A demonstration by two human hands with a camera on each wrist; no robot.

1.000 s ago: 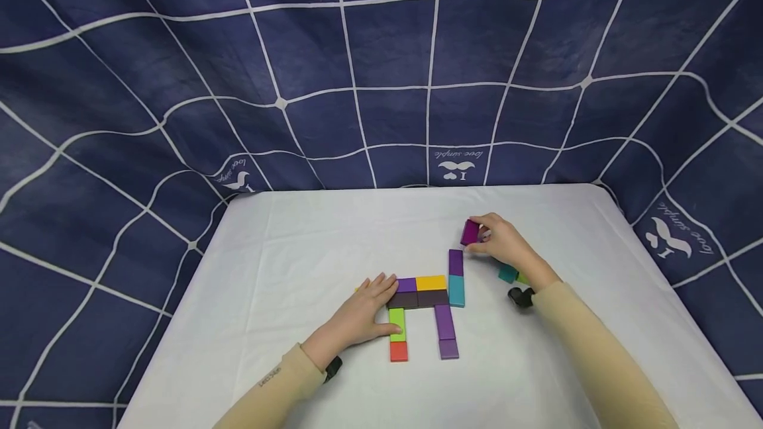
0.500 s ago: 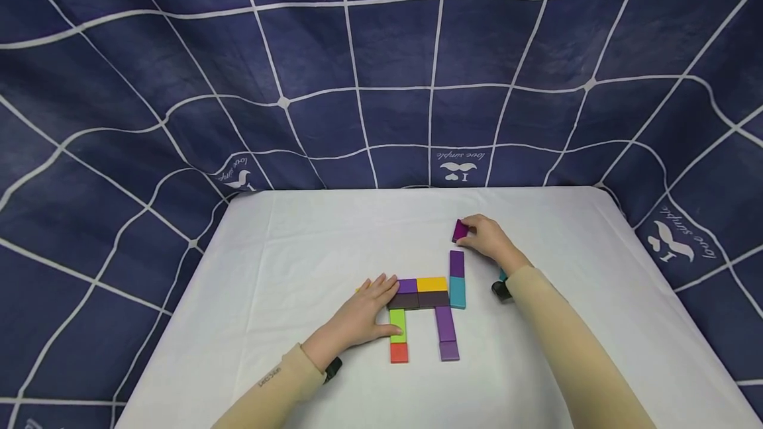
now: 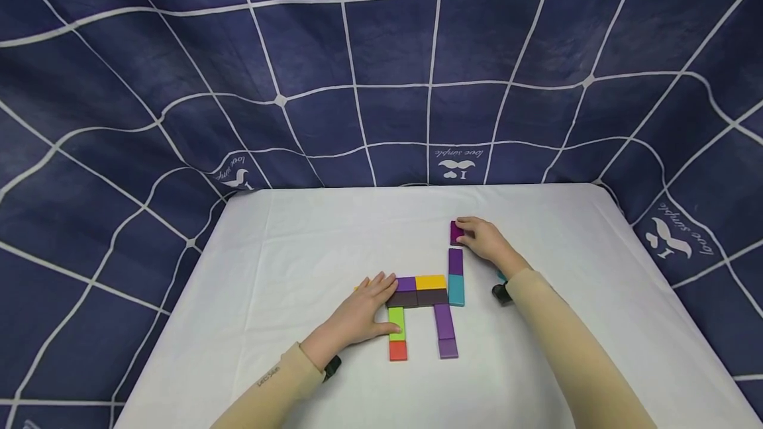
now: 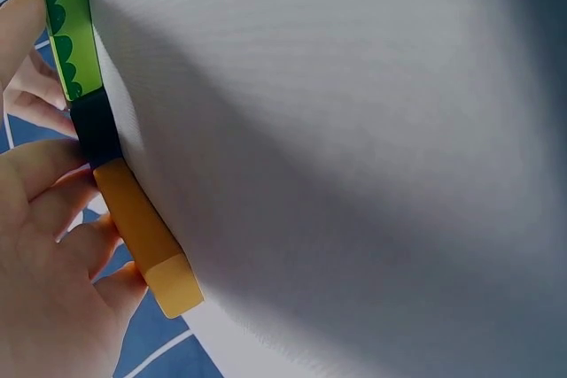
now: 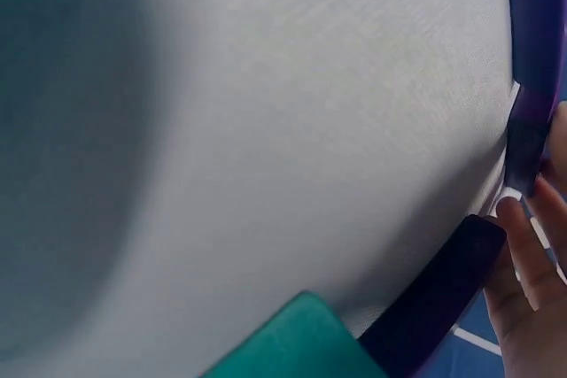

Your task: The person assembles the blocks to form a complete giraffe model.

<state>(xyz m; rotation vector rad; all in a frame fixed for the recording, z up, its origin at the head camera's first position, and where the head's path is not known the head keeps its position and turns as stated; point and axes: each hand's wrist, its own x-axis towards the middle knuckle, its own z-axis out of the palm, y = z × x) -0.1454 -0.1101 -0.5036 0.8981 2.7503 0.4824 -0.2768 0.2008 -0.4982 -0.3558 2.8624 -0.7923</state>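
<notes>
My right hand (image 3: 485, 241) pinches a magenta block (image 3: 454, 233) between thumb and fingers. That block stands just beyond a purple block (image 3: 456, 261), in line with it and a narrow gap away. A blue-teal block (image 3: 456, 290) continues this column toward me. My left hand (image 3: 357, 316) lies with fingers spread over the left end of the block figure, its thumb at a lime-green block (image 3: 396, 323). In the left wrist view, its fingers touch the edge of an orange block (image 4: 142, 219) and a dark block (image 4: 95, 127). The hand hides part of the figure in the head view.
Two dark blocks (image 3: 417, 298) form the body, with a yellow block (image 3: 430, 282) behind. A red block (image 3: 397, 350) and purple blocks (image 3: 444, 322) extend toward me. Beside the right wrist lie a teal block (image 5: 301, 343) and a dark purple block (image 5: 434, 298). A navy curtain (image 3: 393, 118) borders the white table (image 3: 334, 217).
My right hand has moved left with the magenta block, which was tilted and now stands straight above the purple and teal column. My left hand has stayed in place.
</notes>
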